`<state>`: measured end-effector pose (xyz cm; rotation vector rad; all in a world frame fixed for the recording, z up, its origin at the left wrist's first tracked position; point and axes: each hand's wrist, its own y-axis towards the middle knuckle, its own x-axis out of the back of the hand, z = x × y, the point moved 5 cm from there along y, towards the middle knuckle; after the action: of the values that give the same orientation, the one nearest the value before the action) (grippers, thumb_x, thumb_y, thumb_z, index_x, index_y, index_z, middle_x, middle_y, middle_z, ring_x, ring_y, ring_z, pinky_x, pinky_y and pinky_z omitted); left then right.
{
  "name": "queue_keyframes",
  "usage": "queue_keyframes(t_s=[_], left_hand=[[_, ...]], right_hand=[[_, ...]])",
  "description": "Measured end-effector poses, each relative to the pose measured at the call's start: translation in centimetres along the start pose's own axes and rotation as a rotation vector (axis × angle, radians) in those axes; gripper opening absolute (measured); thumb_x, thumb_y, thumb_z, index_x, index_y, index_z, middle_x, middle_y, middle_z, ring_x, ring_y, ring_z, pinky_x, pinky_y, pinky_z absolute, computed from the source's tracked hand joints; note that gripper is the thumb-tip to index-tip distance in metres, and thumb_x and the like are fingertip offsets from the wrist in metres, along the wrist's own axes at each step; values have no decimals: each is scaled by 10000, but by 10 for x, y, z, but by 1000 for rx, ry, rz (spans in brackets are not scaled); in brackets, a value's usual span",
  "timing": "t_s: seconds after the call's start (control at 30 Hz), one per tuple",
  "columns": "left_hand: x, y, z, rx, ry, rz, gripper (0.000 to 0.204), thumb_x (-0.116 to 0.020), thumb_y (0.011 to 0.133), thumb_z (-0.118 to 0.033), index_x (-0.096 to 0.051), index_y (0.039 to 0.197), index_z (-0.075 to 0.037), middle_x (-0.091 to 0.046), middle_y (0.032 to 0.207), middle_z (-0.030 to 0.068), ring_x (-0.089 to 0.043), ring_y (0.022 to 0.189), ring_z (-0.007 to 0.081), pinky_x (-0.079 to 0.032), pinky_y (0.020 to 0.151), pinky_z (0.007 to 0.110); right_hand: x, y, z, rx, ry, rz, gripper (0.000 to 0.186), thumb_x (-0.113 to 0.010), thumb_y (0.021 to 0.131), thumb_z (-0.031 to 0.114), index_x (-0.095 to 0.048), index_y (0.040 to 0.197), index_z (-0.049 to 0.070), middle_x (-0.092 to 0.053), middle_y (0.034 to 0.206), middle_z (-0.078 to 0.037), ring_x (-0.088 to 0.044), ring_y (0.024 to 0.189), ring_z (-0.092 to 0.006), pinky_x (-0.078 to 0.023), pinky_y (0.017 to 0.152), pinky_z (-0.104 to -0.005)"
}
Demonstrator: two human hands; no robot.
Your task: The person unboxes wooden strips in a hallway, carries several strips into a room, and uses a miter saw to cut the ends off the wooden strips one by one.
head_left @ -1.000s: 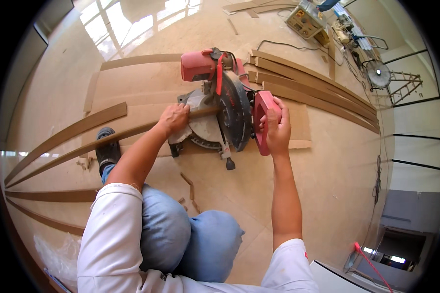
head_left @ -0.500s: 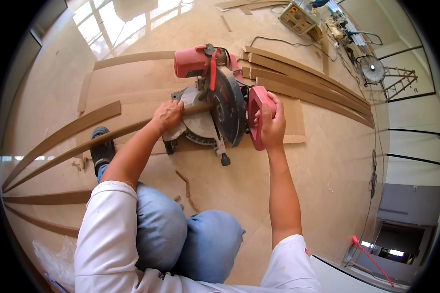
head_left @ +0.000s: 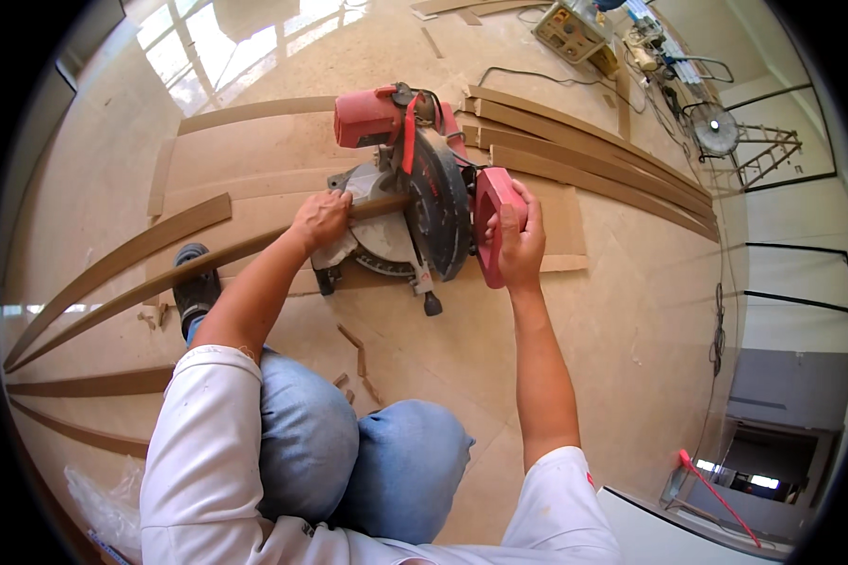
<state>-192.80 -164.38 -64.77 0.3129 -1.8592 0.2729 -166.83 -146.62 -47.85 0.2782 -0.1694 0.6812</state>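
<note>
A miter saw [head_left: 363, 118] with red housing and a black blade guard [head_left: 432, 202] stands on flattened cardboard [head_left: 226, 155]. A long brown strip [head_left: 188, 264] lies across its metal base [head_left: 372, 240], with the near end by the blade. My left hand [head_left: 322, 218] is closed on this strip at the fence, left of the guard. My right hand [head_left: 520, 235] has its fingers wrapped round the saw's red handle [head_left: 492, 198], right of the guard.
More strips lie at the left [head_left: 122, 259] and behind the saw to the right [head_left: 594, 155]. My shoe [head_left: 193, 292] is under the long strip. Offcuts [head_left: 358, 348] lie near my knees. A metal machine [head_left: 565, 33], cords and a fan [head_left: 711, 127] are at the upper right.
The whole view has shifted slightly, with the saw and strips appearing a little further left and higher. Both hands keep their grips; the saw head looks unchanged in position.
</note>
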Motion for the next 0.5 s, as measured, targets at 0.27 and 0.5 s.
queue_keyframes(t_s=[0.27,0.5], left_hand=[[-3,3,1,-9,-7,3,355,-708,872,-320,-617,1047,-24,-676,1025,171,-650,1013,351,-517,875,444],[-5,0,7,-9,-25,11,367,-728,859,-318,-594,1047,-32,-649,1028,155,-623,1029,356,-507,875,460]], right_hand=[[2,-3,-1,21,14,-2,508,-594,1036,364,-488,1401,28,-613,784,-29,-578,677,-91,-510,645,-244],[-3,24,22,-34,-86,24,451,-586,1030,388,-532,1332,58,-633,763,-27,-577,608,-95,-507,564,-260]])
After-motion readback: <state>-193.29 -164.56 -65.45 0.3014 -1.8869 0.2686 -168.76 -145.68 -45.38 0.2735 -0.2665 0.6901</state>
